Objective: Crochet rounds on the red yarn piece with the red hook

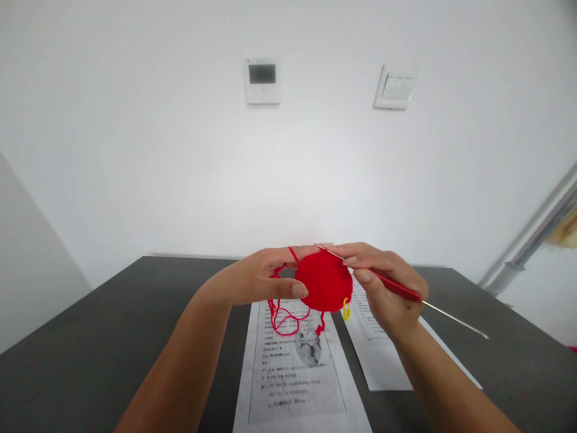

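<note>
A round red crochet piece (325,281) is pinched at its left side by my left hand (261,275), thumb in front and fingers behind. Red yarn (294,255) runs over the left index finger, and loose strands hang below in loops. My right hand (392,285) grips a crochet hook (400,287) by its red handle. Its metal tip lies at the top edge of the piece; the other metal end sticks out to the lower right. A yellow stitch marker (347,310) hangs from the piece's lower right edge.
Two printed sheets lie on the dark table (135,337): one paper (297,397) below the hands, another paper (383,367) under the right wrist. On the white wall are a thermostat (262,82) and a switch plate (395,87). A grey pipe (536,234) stands at the right.
</note>
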Action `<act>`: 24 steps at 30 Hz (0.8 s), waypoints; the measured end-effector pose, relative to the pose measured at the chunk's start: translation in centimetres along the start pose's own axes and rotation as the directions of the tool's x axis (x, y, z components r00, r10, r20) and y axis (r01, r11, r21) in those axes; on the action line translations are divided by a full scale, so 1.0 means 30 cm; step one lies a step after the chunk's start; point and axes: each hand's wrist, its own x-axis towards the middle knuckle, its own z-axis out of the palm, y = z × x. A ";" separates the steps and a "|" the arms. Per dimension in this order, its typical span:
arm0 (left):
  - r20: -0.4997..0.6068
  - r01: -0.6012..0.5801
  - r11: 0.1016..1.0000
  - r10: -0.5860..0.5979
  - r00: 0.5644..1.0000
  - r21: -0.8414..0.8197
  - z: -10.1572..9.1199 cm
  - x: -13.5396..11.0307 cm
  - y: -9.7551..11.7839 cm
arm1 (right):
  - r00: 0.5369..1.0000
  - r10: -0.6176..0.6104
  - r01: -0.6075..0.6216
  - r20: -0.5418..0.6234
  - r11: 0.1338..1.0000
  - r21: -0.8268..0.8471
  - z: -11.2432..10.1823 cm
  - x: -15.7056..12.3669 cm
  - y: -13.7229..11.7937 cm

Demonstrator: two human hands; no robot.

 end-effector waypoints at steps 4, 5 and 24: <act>-0.086 0.066 0.998 -0.067 0.994 -0.012 -0.005 -0.003 0.002 | 1.000 0.005 -0.005 -0.006 0.999 0.039 0.003 0.002 0.004; -0.113 0.050 0.999 -0.050 0.992 -0.006 -0.007 -0.004 -0.001 | 1.000 0.003 -0.003 -0.016 0.999 0.053 0.005 0.003 0.004; -0.228 -0.014 0.991 0.045 0.973 0.136 0.004 0.006 -0.014 | 0.999 0.006 -0.004 -0.038 0.999 0.046 -0.002 0.005 0.013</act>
